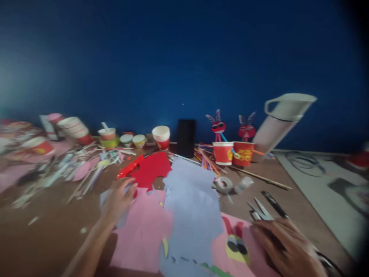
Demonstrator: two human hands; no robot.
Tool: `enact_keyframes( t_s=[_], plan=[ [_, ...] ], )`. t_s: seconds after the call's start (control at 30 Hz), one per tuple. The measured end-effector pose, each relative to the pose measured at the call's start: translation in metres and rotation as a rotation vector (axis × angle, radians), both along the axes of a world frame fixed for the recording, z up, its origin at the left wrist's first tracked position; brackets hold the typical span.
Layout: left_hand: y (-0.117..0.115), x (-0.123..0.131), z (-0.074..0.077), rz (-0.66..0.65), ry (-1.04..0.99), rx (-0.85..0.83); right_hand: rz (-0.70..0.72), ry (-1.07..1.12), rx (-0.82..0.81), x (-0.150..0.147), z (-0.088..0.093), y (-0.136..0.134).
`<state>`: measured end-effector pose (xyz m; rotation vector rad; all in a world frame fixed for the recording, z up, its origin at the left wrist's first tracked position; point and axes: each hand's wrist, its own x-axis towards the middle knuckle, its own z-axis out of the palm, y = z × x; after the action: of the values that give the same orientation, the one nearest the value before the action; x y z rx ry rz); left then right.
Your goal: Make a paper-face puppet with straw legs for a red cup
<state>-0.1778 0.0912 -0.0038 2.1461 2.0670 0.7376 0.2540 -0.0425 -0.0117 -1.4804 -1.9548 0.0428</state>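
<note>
My left hand (119, 198) is at the left edge of a pink sheet (144, 227), fingers curled. Something small and bluish-grey shows between thumb and fingers, too blurred to name. Red paper (154, 169) with cut edges lies just beyond it. My right hand (288, 246) is palm down at the right, its fingers stretched over the edge of another pink sheet. Scissors (262, 211) lie at its fingertips, blades apart; their handles are hidden by the hand. Left of it is a yellow paper face (238, 248) with big eyes and red ears. A light blue sheet (191, 204) lies in the middle.
Paper cups (161, 134) and small tubs (140, 141) line the blue wall. Two red puppets stand in cups (223, 154) beside a tilted-looking flask (276, 127). A tape roll (224, 184), a black-handled cutter (273, 204) and a stick (262, 177) lie at right; sticks and scraps (86, 169) at left.
</note>
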Motion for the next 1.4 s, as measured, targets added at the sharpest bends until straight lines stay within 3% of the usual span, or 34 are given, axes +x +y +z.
enact_keyframes(
  t_s=[0.37,0.67,0.87,1.17,1.4],
  plan=[
    [0.001,0.005,-0.008,0.089,-0.057,0.043,0.024,0.059,-0.089,-0.004,0.002,-0.007],
    [-0.016,0.037,-0.001,-0.009,-0.080,0.051,0.077,0.048,-0.266,-0.015,0.010,-0.004],
    [-0.021,0.042,-0.004,-0.078,-0.114,0.012,0.103,-0.049,-0.373,-0.026,0.017,-0.009],
    [-0.032,0.057,0.006,-0.013,-0.162,-0.008,0.017,-0.082,-0.303,-0.018,0.012,-0.010],
    [-0.034,0.064,-0.001,-0.113,-0.173,-0.010,-0.023,-0.111,-0.310,-0.016,0.013,-0.012]
  ],
)
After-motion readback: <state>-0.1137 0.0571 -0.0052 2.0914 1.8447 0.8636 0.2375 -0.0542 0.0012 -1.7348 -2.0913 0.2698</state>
